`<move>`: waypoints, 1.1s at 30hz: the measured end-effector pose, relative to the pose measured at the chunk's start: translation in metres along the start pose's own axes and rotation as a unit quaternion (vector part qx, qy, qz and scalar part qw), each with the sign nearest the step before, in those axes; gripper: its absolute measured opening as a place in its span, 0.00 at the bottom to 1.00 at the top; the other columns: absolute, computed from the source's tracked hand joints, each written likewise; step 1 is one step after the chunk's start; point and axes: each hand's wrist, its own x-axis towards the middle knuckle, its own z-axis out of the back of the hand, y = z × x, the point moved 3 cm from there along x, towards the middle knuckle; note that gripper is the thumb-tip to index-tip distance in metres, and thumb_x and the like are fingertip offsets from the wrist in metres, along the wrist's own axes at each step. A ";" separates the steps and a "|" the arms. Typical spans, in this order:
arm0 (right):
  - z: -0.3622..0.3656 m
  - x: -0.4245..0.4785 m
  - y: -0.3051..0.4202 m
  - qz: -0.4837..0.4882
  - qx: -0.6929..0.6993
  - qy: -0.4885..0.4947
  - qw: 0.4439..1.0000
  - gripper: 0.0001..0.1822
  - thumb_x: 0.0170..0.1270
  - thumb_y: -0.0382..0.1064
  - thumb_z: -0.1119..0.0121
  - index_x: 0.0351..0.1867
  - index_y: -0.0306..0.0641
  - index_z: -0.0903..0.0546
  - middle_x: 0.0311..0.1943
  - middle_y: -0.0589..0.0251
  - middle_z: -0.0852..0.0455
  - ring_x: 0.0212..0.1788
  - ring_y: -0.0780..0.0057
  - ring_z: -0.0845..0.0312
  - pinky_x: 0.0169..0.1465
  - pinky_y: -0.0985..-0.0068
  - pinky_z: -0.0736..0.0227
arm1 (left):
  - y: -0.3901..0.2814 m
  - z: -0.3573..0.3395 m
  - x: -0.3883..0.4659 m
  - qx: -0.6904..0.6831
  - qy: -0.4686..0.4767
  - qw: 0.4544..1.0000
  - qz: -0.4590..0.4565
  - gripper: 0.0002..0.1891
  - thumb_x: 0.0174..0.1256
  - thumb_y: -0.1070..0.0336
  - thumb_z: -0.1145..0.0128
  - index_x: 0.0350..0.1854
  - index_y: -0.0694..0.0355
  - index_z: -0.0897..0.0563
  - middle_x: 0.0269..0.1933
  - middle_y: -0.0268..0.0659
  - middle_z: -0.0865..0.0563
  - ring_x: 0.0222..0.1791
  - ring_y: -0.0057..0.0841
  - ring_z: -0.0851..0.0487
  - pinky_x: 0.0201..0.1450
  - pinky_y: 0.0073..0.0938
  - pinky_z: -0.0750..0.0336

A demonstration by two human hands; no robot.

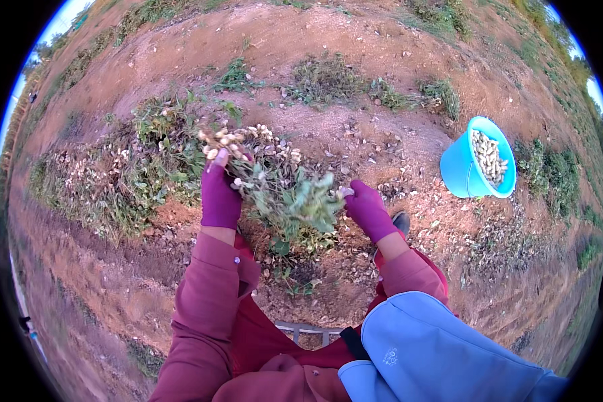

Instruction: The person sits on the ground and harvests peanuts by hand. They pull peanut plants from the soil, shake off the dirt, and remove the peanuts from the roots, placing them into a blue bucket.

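My left hand (pixel 222 193), in a purple fingerless glove, grips a pulled peanut plant (pixel 286 188). A cluster of pale peanut pods (pixel 225 140) shows at its thumb, by the root end. The leafy tops stretch right towards my right hand (pixel 366 208), gloved the same way. Its fingers are curled beside the leaf tips, and something pale shows at the fingertips; whether it is a pod or bare skin is unclear. Beneath the held plant lie more peanut pods (pixel 287 151) and green leaves.
A heap of peanut plants (pixel 125 171) with pods lies to the left. On the right stands a tilted-looking blue bucket (pixel 455 168) holding peanuts (pixel 488 158). Cut plants (pixel 326 78) lie across the reddish soil. A metal-framed seat (pixel 301 329) shows between my legs.
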 end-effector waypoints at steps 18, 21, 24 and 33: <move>0.027 -0.026 0.088 0.099 0.284 0.066 0.951 0.11 0.62 0.41 0.38 0.36 0.36 0.24 0.25 0.68 0.21 0.26 0.84 0.26 0.31 0.81 0.29 | 0.078 -0.065 -0.055 0.151 0.160 0.944 0.244 0.16 0.64 0.60 0.46 0.49 0.63 0.23 0.41 0.33 0.17 0.42 0.20 0.19 0.43 0.22 0.25; 0.017 -0.023 0.081 0.035 0.426 0.155 0.891 0.09 0.64 0.39 0.42 0.35 0.35 0.24 0.24 0.66 0.20 0.23 0.81 0.24 0.28 0.80 0.29 | 0.084 -0.053 -0.054 0.147 0.194 0.938 0.248 0.16 0.66 0.56 0.48 0.48 0.62 0.24 0.38 0.31 0.19 0.39 0.18 0.21 0.40 0.20 0.26; 0.017 -0.033 0.085 0.013 0.527 0.199 0.826 0.13 0.69 0.42 0.51 0.36 0.34 0.22 0.21 0.66 0.21 0.17 0.83 0.30 0.25 0.82 0.32 | 0.081 -0.059 -0.063 0.106 0.189 0.957 0.193 0.18 0.65 0.53 0.48 0.47 0.64 0.24 0.29 0.29 0.25 0.30 0.18 0.26 0.33 0.20 0.31; 0.020 -0.024 0.076 -0.016 0.613 0.095 0.784 0.18 0.71 0.51 0.59 0.31 0.40 0.26 0.17 0.68 0.29 0.15 0.81 0.36 0.18 0.82 0.43 | 0.086 -0.060 -0.064 -0.066 0.353 0.899 0.249 0.20 0.61 0.44 0.45 0.30 0.58 0.31 0.19 0.27 0.31 0.18 0.20 0.36 0.24 0.23 0.42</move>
